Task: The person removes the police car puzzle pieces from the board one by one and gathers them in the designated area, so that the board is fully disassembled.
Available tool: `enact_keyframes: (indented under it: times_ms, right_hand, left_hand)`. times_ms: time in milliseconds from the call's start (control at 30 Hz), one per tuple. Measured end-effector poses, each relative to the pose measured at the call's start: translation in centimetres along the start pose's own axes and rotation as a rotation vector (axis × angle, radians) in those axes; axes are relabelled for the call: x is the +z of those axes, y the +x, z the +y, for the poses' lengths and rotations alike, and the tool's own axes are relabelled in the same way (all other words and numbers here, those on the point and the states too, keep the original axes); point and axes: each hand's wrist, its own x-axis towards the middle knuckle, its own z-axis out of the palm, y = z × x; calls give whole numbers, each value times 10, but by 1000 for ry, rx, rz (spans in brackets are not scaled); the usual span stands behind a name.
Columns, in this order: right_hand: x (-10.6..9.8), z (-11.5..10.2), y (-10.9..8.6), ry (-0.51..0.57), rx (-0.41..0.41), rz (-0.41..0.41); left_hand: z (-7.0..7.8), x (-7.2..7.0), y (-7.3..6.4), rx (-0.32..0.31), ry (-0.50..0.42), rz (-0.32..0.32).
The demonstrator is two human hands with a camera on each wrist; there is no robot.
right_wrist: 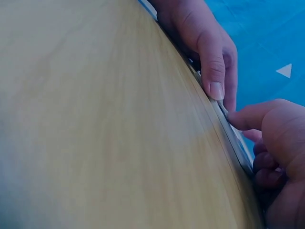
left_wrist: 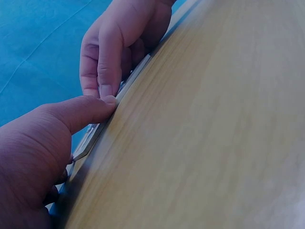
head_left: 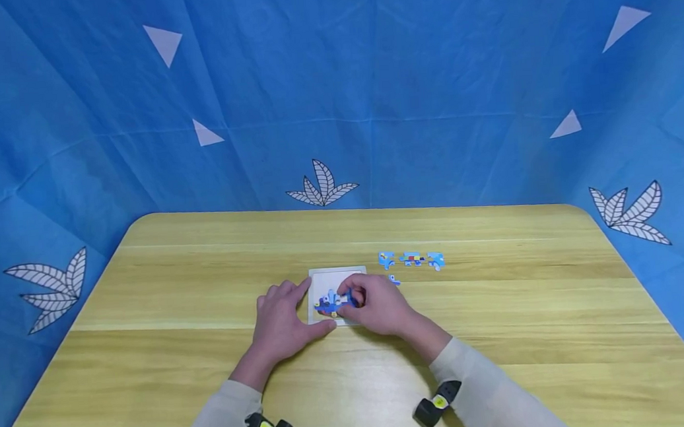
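A small square puzzle tray (head_left: 337, 270) with a pale rim lies flat on the table. Several blue printed puzzle pieces (head_left: 327, 302) sit in its lower part. My left hand (head_left: 279, 320) rests at the tray's left side, straight thumb on the front rim and index fingertip by the far left corner. Over the tray's right half, my right hand (head_left: 378, 303) pinches a blue puzzle piece (head_left: 354, 297) between thumb and index finger, mostly hidden by those fingers. In the left wrist view the left thumb (left_wrist: 90, 112) lies along the tray's edge, close to the right fingertips.
Loose blue puzzle pieces lie right of the tray: one (head_left: 386, 259) nearest it, one with coloured blocks (head_left: 412, 259), another (head_left: 436, 260) farther right. A smaller piece (head_left: 393, 280) is beside the right hand. The wooden table (head_left: 533, 306) ends at a blue curtain (head_left: 440, 87).
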Motion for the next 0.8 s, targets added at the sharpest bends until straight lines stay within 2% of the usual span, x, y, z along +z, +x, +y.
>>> enact_keyframes:
  times_ms: [233,800]
  right_hand:
    - [-3,2,-6,52,-13,3]
    - [-20,7,-30,29,24,35]
  left_hand:
    - [0,1,1,0,8,-5]
    - [2,1,0,-17,7,-7]
